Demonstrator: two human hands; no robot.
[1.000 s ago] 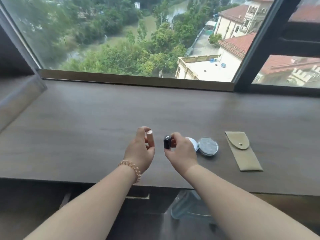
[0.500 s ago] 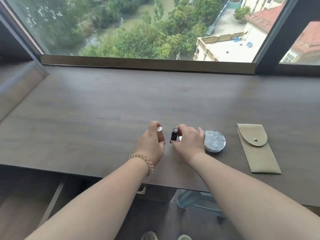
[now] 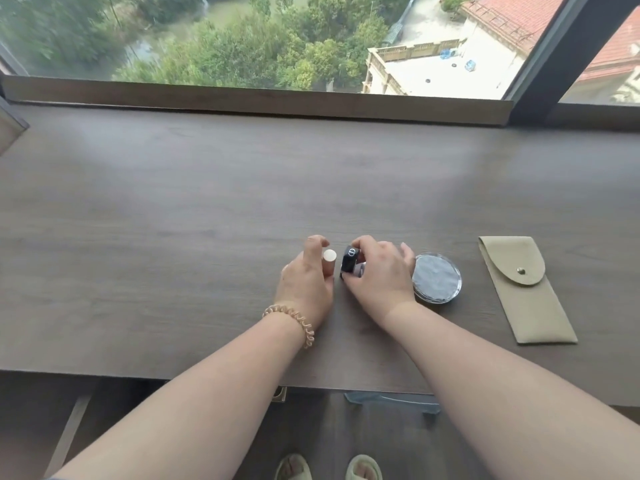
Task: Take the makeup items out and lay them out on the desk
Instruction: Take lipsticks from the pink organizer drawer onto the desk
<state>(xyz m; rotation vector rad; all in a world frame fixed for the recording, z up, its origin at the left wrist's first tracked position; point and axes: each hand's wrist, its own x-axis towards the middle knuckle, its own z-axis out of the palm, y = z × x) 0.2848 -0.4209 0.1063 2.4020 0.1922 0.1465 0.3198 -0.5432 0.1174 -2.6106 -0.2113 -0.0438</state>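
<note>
Left grip (image 3: 308, 275): thumb and fingers wrapped round a pale pink lipstick tube (image 3: 329, 260), held upright with its foot at or just above the desk (image 3: 173, 216); contact with the surface not resolvable.
Right grip (image 3: 377, 271): clasped over a black lipstick case (image 3: 349, 261) with a round logo on its cap, tilted toward the left hand; a small pale item partly hidden beneath the palm, identity unclear.
Spacing: the two tubes just beside each other, apparently not touching.
Neighbouring items: round compact (image 3: 437, 278) with a clear rim, lying flat and touching the outer edge of the right hand; beige snap pouch (image 3: 526, 289) flat further right, well apart.
Risk, tipping: narrow upright tubes likely to topple if released off vertical, especially the tilted black case.
Risk, knock-on: one falling tube liable to strike the other, given the close spacing.
Risk, rolling: cylindrical bodies able to roll toward the near desk edge once down.
Risk, compact: withdrawal of the right hand liable to nudge the compact.
Task status: judged partly done; two items laid out, two in hand.
</note>
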